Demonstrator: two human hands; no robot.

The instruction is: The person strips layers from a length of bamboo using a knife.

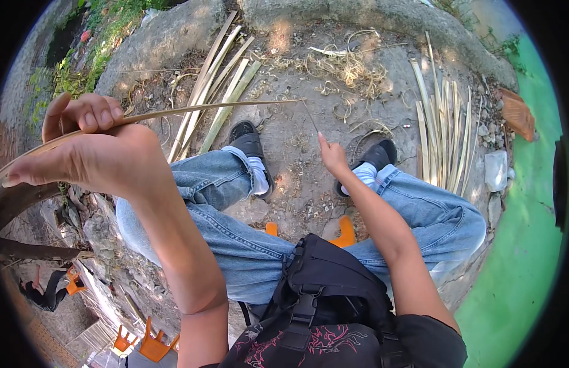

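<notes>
Two hands, left [91, 153] gripping one bamboo strip [211, 108], right [332, 156] pinching its thin sliver [309, 116]

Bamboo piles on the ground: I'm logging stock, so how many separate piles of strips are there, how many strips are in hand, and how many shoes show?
Piles of bamboo strips on the ground: 2, a left pile and a right pile
Bamboo strip in hand: 1, held by the left hand; the right hand pinches a thin sliver
Black shoes: 2
Total: 5

Sunlit dirt ground [297, 184] strewn with shavings [349, 67], ringed by boulders [168, 37]; grass [100, 37] upper left, green water [530, 245] at right.
</notes>
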